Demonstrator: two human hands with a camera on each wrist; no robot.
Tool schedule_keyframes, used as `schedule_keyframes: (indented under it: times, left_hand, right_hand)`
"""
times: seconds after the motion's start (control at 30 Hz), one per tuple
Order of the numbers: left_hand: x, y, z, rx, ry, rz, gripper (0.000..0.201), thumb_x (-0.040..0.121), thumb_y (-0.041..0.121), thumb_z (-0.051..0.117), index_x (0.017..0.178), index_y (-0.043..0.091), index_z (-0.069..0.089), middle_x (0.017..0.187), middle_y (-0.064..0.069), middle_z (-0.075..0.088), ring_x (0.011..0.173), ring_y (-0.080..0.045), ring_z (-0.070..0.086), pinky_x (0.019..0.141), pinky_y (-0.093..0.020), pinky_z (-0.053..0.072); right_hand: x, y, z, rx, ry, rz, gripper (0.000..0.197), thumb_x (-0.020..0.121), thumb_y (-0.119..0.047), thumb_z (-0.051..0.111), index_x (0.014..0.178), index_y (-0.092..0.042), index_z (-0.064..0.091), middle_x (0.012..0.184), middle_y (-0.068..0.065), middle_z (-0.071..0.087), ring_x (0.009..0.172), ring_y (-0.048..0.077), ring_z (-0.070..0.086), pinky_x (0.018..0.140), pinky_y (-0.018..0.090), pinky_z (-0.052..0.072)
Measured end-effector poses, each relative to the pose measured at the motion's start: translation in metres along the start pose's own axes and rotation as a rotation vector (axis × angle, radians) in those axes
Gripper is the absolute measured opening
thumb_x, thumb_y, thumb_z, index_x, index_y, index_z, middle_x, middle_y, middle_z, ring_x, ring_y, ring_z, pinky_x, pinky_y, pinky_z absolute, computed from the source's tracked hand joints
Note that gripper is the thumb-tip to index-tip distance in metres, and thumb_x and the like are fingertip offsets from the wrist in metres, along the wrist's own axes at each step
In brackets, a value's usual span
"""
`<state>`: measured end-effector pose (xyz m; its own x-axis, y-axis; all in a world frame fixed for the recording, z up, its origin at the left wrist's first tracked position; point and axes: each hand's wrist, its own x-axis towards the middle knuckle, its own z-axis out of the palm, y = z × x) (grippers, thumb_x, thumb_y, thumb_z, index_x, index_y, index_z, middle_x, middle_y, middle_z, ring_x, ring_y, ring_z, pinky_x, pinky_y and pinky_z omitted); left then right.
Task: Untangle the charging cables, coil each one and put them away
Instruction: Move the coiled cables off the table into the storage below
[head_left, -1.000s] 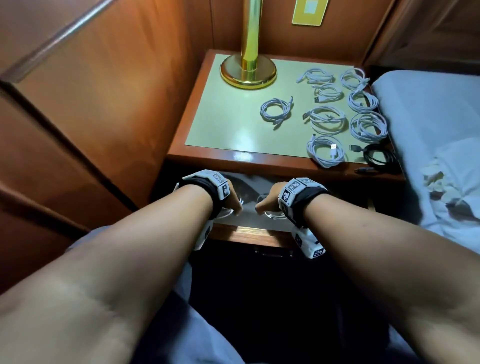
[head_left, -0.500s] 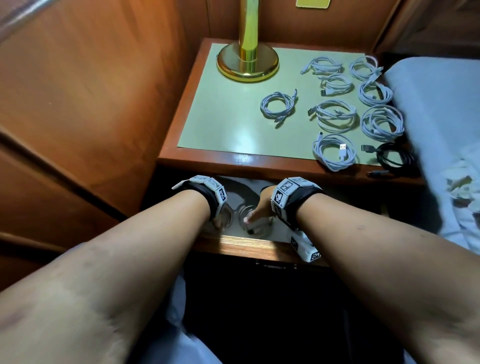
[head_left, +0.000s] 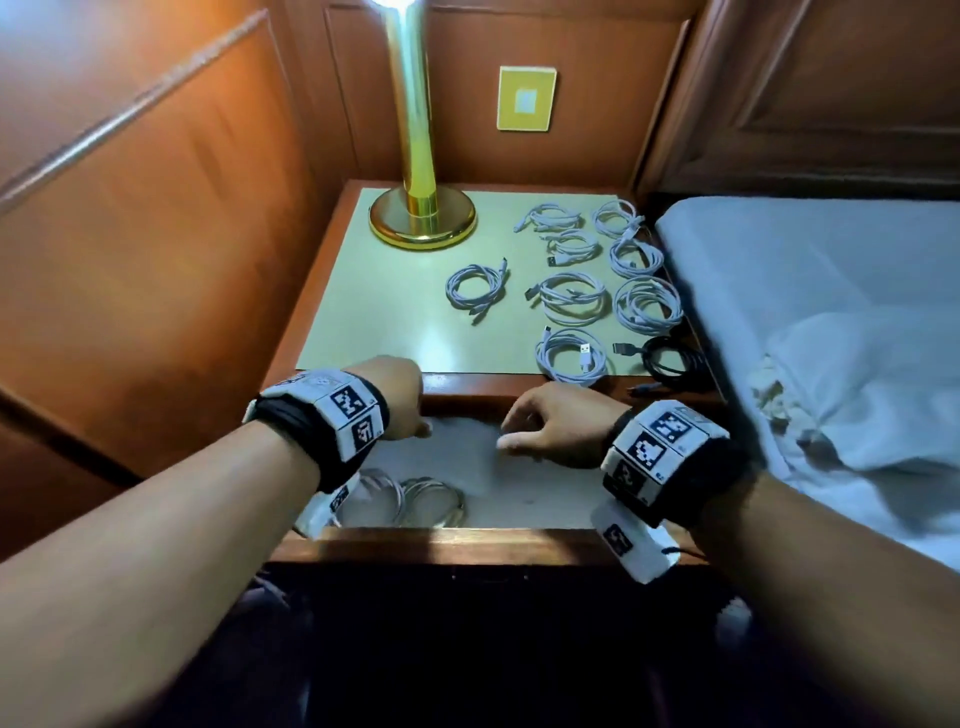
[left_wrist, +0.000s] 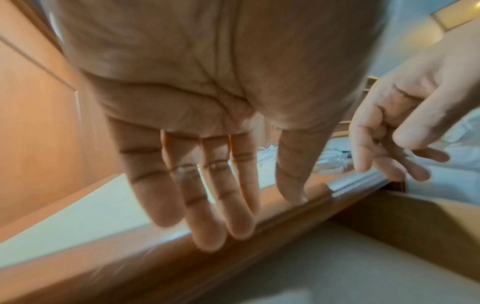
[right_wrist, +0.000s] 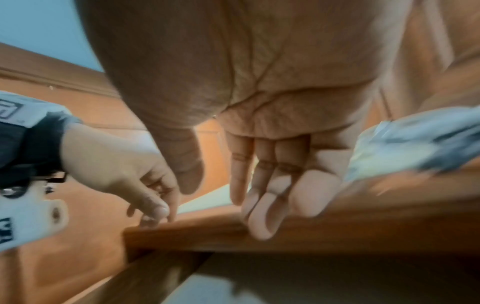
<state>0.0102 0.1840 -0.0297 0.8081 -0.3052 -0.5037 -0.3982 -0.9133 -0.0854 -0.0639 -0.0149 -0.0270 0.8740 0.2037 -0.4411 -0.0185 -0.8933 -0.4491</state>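
- Bedding (head_left: 810, 291), pale blue, fills the right side, right up against the nightstand.
- Nightstand (head_left: 363, 322) of reddish wood with a pale green top stands between the bed and the wood-panelled wall on the left.
- Its drawer (head_left: 519, 488) is pulled out toward the near side, showing a light lining.
- A brass lamp (head_left: 422, 218) stands at the far left of the top.
- The left hand (head_left: 397, 397) hangs over the far left of the drawer, fingers straight and slack, holding nothing; its fingertips are close to the nightstand's front edge, though the wrist view is too blurred to say they touch.
- The right hand (head_left: 558, 428) hovers over the drawer's middle, fingers loosely curled, empty.
- White coiled cables (head_left: 574, 299), eight or so, lie apart from one another on the right half of the top.
- Two more white coils (head_left: 410, 501) lie side by side in the drawer's near left corner.
- One black cable (head_left: 670, 358), coiled, lies at the near right corner of the top.
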Motion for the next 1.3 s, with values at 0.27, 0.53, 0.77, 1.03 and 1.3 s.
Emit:
schedule_keyframes:
  times: [0.27,0.53,0.77,1.03,1.3]
  left_hand:
    - [0.02,0.092,-0.042,-0.313,0.329,0.035,0.07,0.085,0.059,0.067,0.136,0.015,0.051,0.132,-0.01,0.056,0.119,-0.031,0.056,0.096,-0.042,0.051]
    - [0.062,0.159,-0.05,-0.287,0.184,-0.144,0.11,0.06,0.085,0.067,0.141,0.015,0.039,0.136,-0.013,0.044,0.125,-0.034,0.048,0.098,-0.043,0.044]
    - [0.075,0.168,-0.054,-0.258,0.122,-0.172,0.085,0.068,0.071,0.075,0.128,0.016,0.05,0.128,-0.012,0.045,0.113,-0.034,0.054,0.089,-0.04,0.048]
    - [0.055,0.148,-0.048,-0.197,0.113,-0.1,0.076,0.067,0.061,0.079,0.124,0.019,0.053,0.12,-0.01,0.048,0.102,-0.033,0.057,0.083,-0.039,0.051]
    - [0.04,0.127,-0.038,-0.169,0.156,-0.069,0.079,0.067,0.06,0.082,0.13,0.021,0.056,0.125,-0.009,0.054,0.11,-0.031,0.059,0.086,-0.037,0.053]
  right_hand:
    - [-0.049,0.102,-0.047,-0.044,0.508,0.464,0.069,0.081,-0.059,0.068,0.136,-0.022,0.048,0.136,0.01,0.045,0.123,0.031,0.053,0.101,0.044,0.043]
    - [-0.023,0.132,-0.053,-0.096,0.461,0.573,0.11,0.063,-0.089,0.058,0.138,-0.011,0.044,0.139,0.014,0.046,0.127,0.033,0.049,0.103,0.044,0.04]
    - [-0.007,0.14,-0.06,-0.055,0.403,0.563,0.092,0.069,-0.075,0.068,0.134,-0.012,0.049,0.137,0.011,0.045,0.124,0.032,0.052,0.096,0.043,0.045]
    - [-0.015,0.132,-0.053,-0.064,0.353,0.563,0.09,0.069,-0.068,0.069,0.136,-0.015,0.041,0.133,0.009,0.042,0.116,0.029,0.056,0.091,0.044,0.047]
    - [-0.025,0.122,-0.045,-0.099,0.329,0.528,0.101,0.062,-0.082,0.066,0.142,-0.027,0.04,0.144,0.01,0.036,0.127,0.034,0.05,0.102,0.046,0.046]
